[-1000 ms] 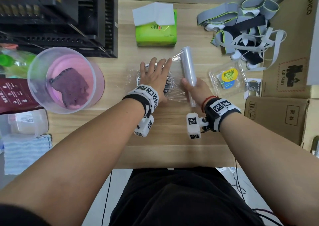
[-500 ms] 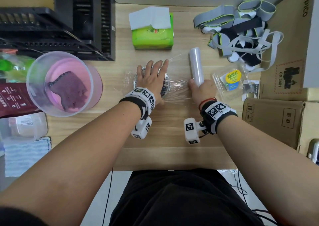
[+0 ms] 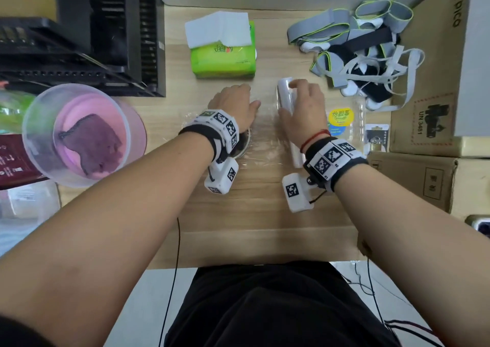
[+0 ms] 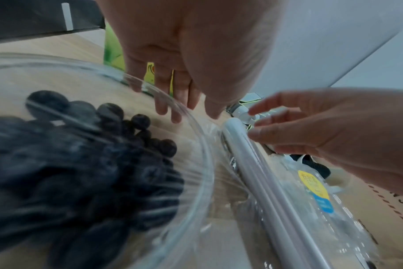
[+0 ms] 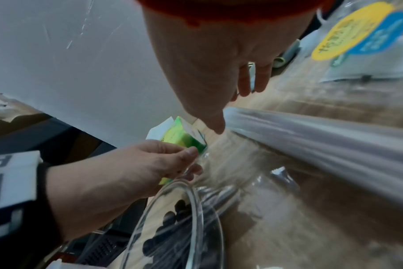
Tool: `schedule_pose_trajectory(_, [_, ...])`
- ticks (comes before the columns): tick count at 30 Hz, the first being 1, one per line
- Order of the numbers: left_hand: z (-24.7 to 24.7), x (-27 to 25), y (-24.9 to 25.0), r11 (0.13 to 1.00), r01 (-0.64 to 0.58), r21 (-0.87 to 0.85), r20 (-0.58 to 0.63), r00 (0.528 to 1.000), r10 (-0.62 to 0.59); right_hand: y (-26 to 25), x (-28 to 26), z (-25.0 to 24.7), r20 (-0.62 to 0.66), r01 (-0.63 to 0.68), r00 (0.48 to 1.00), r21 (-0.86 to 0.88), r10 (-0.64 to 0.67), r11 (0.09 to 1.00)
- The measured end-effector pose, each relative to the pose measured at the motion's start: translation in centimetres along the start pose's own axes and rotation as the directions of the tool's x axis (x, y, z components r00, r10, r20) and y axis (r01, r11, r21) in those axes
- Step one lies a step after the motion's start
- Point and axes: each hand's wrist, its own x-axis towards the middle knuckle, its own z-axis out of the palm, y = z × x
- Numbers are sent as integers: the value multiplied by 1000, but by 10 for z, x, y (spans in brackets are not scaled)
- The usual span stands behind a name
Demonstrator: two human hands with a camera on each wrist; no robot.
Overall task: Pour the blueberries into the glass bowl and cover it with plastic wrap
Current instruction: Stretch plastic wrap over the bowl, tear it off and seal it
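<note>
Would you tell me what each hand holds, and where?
Right hand grips the plastic wrap roll near its far end; left hand apparently pinches the film at the far rim of the glass bowl.

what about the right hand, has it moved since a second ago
Yes: the right hand has slid up the plastic wrap roll, away from the person, from its near end toward its far end, nearer the tissue pack.

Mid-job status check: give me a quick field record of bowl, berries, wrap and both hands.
blueberries: in the glass bowl
plastic wrap: sheet stretched over the bowl, joined to the roll
roll: lying on the table, right of the bowl
left hand: fingers at the wrap by the bowl's far rim; pinch or press unclear
right hand: holds the roll near its far end
</note>
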Motion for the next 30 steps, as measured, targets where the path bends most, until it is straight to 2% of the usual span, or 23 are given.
schedule_pose_trajectory(2, [-2, 8, 5, 1000, 25, 17, 3, 1000, -26, -6, 13, -1, 61, 74, 996, -49, -71, 996])
schedule_pose_trajectory(5, [-3, 18, 8, 998, 56, -10, 26, 998, -56, -11, 32, 0, 185, 100, 981, -206, -61, 973])
schedule_pose_trajectory(8, [-2, 25, 7, 995, 76, -70, 30, 997, -74, -16, 43, 4, 238, 141, 968, -276, -75, 951])
schedule_pose_trajectory(15, [3, 28, 6, 986, 77, -148, 5, 997, -77, -16, 51, 16, 217, 139, 974, -315, -71, 939])
schedule_pose_trajectory(22, [5, 27, 5, 994, -7, -105, 2, 1000, 8, -17, 47, 26, 159, 221, 973, -403, -170, 888])
schedule_pose_trajectory(26, [5, 22, 9, 992, -36, -122, -4, 999, 36, -11, 50, 25, 82, 112, 993, -405, -86, 907])
schedule_pose_trajectory(30, [11, 17, 9, 985, 25, -168, -43, 999, -33, -6, 56, 21, 144, 105, 988, -306, -63, 946])
